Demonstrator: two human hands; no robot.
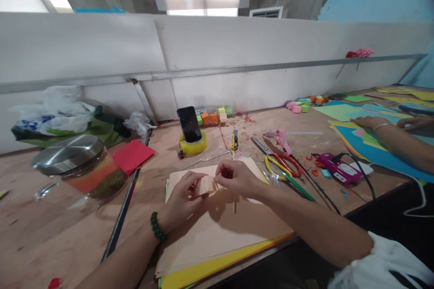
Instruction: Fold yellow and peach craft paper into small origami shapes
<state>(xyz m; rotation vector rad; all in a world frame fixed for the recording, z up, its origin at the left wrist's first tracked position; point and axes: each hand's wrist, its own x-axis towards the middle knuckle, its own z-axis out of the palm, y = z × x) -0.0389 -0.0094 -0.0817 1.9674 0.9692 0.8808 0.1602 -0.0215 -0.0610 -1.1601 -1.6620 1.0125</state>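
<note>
A small peach folded-paper box (206, 185) is held up between my two hands, above a stack of coloured paper (217, 235) whose top sheet is peach. My left hand (185, 194), with a green bead bracelet on its wrist, grips the box from the left between thumb and fingers. From the right, my right hand (237, 178) pinches at the box's edge, its fingers closed. Whether it holds a separate flap there is too small to tell. Below my right hand, a thin pale stick (234, 205) lies on the top sheet.
Scissors (271, 153), a pink glue gun (281, 140) and a yellow cutter (235, 139) lie beyond my right hand. A phone (189, 124) leans on a yellow tape roll (193, 144). Left stands a lidded glass jar (98, 176). At right, another person's hands (373, 124) rest on paper.
</note>
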